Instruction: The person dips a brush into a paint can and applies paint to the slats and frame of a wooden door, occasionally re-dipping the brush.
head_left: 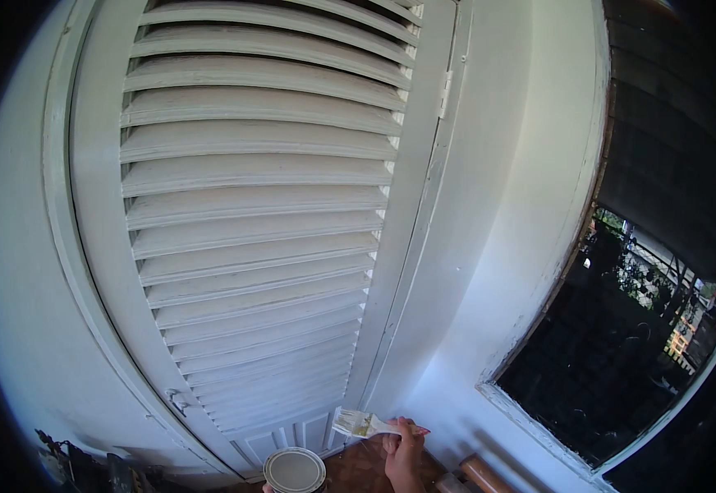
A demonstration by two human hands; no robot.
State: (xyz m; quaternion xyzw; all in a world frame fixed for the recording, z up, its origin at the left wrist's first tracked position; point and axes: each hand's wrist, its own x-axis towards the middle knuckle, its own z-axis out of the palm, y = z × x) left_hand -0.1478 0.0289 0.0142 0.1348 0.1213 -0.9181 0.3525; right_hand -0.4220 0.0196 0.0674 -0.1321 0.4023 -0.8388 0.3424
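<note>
My right hand [405,452] is closed around the handle of a paintbrush [366,424]. Its wide bristle end, coated in whitish paint, points left towards the lower part of a white louvred door [259,222]. Below and left of the brush is a round paint can [295,470], seen from above with a pale, light-grey top. Only a fingertip of my left hand [268,488] shows, against the can's left side at the bottom edge of the view; the rest of that hand is hidden. The brush and the can are apart.
A door handle [176,401] sticks out at the lower left of the door. To the right, a white wall [465,329] meets a dark glass window [604,337]. Brown cylindrical objects [485,475] lie by the wall above a reddish-brown floor [354,470]. Dark items [87,464] stand at lower left.
</note>
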